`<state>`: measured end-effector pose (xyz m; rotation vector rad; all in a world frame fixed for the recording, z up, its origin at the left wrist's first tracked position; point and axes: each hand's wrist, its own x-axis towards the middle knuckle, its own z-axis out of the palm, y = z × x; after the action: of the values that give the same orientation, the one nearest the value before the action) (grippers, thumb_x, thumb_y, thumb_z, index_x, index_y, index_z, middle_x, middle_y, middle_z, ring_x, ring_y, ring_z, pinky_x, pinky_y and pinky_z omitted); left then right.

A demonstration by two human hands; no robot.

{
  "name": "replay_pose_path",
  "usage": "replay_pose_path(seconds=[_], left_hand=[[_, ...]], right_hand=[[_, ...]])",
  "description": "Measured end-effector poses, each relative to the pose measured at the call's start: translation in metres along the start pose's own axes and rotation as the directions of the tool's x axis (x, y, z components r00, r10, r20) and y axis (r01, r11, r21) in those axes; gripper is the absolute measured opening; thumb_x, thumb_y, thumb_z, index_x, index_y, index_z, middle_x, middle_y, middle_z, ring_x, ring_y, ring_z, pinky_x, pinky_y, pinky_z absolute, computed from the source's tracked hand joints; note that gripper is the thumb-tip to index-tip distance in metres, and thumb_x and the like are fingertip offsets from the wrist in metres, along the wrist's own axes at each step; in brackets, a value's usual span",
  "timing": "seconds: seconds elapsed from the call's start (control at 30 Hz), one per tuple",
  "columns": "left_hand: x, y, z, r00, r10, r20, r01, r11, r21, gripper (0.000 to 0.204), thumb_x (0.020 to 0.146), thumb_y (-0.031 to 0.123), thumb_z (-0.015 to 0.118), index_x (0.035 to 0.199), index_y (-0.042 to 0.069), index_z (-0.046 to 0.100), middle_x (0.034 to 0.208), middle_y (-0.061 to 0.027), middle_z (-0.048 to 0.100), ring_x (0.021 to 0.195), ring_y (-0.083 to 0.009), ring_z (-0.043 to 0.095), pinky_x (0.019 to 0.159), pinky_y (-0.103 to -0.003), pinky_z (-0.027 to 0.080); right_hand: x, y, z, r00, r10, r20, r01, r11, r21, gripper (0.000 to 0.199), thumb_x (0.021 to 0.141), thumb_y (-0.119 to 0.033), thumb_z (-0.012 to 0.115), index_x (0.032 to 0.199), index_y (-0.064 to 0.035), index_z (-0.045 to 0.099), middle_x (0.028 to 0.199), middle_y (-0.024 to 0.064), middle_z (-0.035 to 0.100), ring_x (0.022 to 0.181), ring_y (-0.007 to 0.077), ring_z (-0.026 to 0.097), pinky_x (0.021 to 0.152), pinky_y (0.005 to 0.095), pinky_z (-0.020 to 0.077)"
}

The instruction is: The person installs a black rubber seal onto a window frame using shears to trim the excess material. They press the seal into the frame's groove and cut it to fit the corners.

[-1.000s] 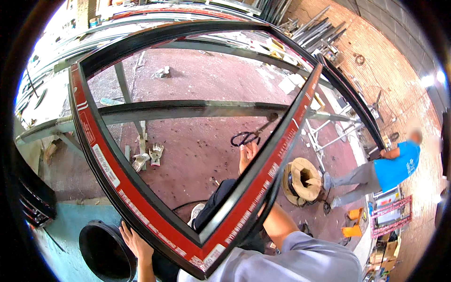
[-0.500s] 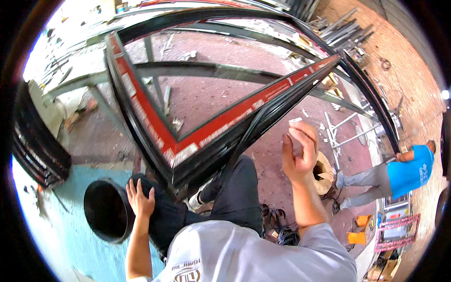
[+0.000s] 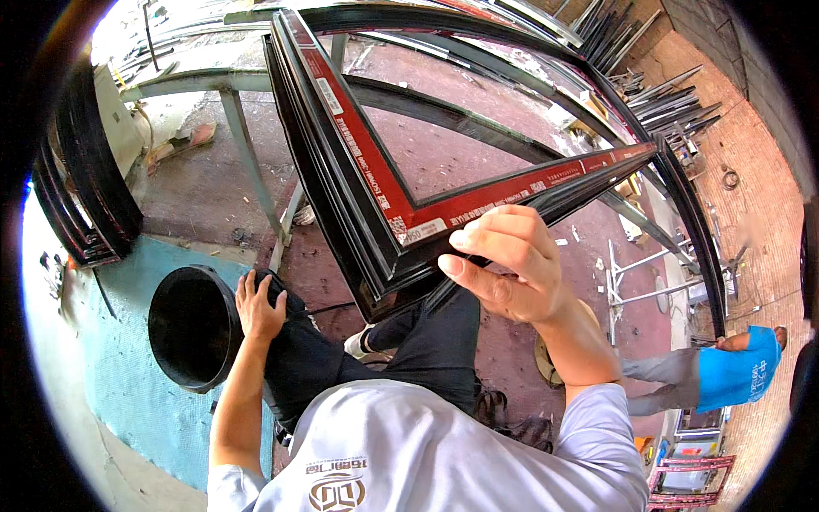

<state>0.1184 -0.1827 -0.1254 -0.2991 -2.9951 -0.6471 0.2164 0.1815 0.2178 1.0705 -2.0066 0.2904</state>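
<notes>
A black frame point(image 3: 324, 179) with red protective film on its face lies tilted before me, its near corner above my legs. My right hand point(image 3: 520, 269) is at the frame's near edge, beside that corner. Its thumb and bent fingers close together there; whatever is between them is hidden against the dark profile. My left hand point(image 3: 262, 309) lies with fingers spread on my dark-trousered knee, apart from the frame. Just left of it is an open black bucket point(image 3: 194, 328).
A grey metal stand point(image 3: 247, 154) runs beneath the frame. Bundled black profiles point(image 3: 90, 162) stand at the left, and more lengths point(image 3: 674, 115) lie at the far right. A person in a blue shirt point(image 3: 738, 367) is at the right, hand near the frame's curved far side.
My right hand has come from the open space on the right to the frame's near edge. My left hand stays on my knee. The whole view has shifted.
</notes>
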Motion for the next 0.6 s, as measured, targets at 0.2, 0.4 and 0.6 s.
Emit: replay_pose_path(seconds=[0.2, 0.4, 0.6], left_hand=[[0.003, -0.006, 0.001, 0.999, -0.033, -0.027, 0.032, 0.999, -0.02, 0.055, 0.092, 0.035, 0.073, 0.141, 0.011, 0.063, 0.16, -0.0176, 0.042, 0.151, -0.0433, 0.032, 0.125, -0.053, 0.025], [0.002, -0.009, 0.002, 0.998, -0.029, -0.055, 0.028, 1.0, -0.011, 0.054, 0.093, 0.033, 0.073, 0.14, 0.011, 0.063, 0.16, -0.0181, 0.042, 0.151, -0.0429, 0.032, 0.125, -0.052, 0.025], [0.004, -0.007, -0.005, 0.997, -0.07, -0.014, 0.07, 0.997, 0.012, 0.051, 0.096, 0.033, 0.071, 0.142, 0.012, 0.062, 0.161, -0.0165, 0.041, 0.152, -0.0425, 0.031, 0.125, -0.052, 0.026]], right_hand=[[0.011, -0.005, 0.016, 0.989, 0.137, 0.049, -0.136, 0.991, -0.016, 0.03, 0.092, -0.015, 0.078, 0.122, -0.01, 0.076, 0.117, 0.0104, 0.067, 0.098, 0.0277, 0.062, 0.085, 0.0408, 0.0558], [0.019, -0.011, 0.012, 0.949, 0.263, 0.174, -0.269, 0.963, 0.013, 0.044, 0.088, -0.031, 0.081, 0.124, -0.0065, 0.075, 0.129, 0.0156, 0.066, 0.112, 0.0344, 0.063, 0.095, 0.044, 0.054], [0.04, -0.01, 0.002, 0.857, 0.408, 0.316, -0.451, 0.889, 0.074, 0.049, 0.088, -0.028, 0.082, 0.13, -0.0061, 0.071, 0.128, 0.0163, 0.065, 0.117, 0.0378, 0.06, 0.104, 0.0493, 0.0484]])
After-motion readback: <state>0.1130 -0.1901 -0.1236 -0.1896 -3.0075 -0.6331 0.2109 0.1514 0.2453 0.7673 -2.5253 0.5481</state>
